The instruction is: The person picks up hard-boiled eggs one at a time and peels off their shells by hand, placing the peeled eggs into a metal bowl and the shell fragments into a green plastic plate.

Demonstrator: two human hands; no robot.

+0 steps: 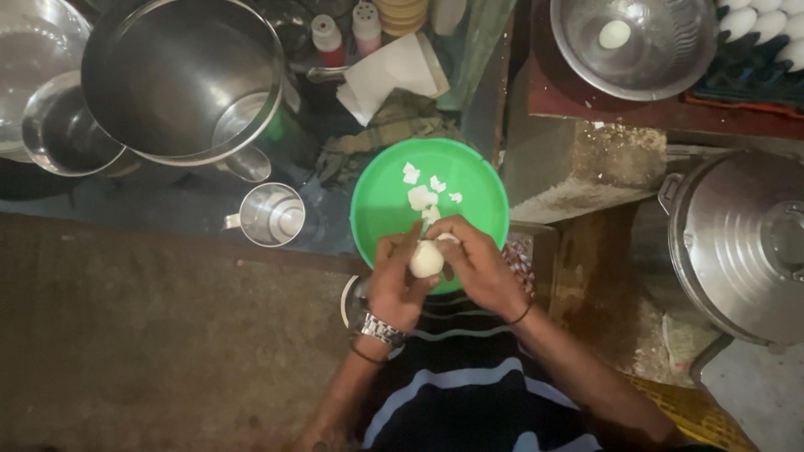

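A white boiled egg (425,260) is held between both hands over the near rim of a green plastic plate (477,180). My left hand (394,280), with a metal watch on the wrist, cups the egg from the left. From the right, my right hand (479,261) closes its fingers over the egg's top. Several white bits of eggshell (421,196) lie in the middle of the plate.
A steel bowl (662,59) at the upper right holds one peeled egg (614,34), beside a tray of white eggs (758,21). A large steel pot (180,75), a small steel mug (272,215) and a lidded metal pot (741,243) stand around.
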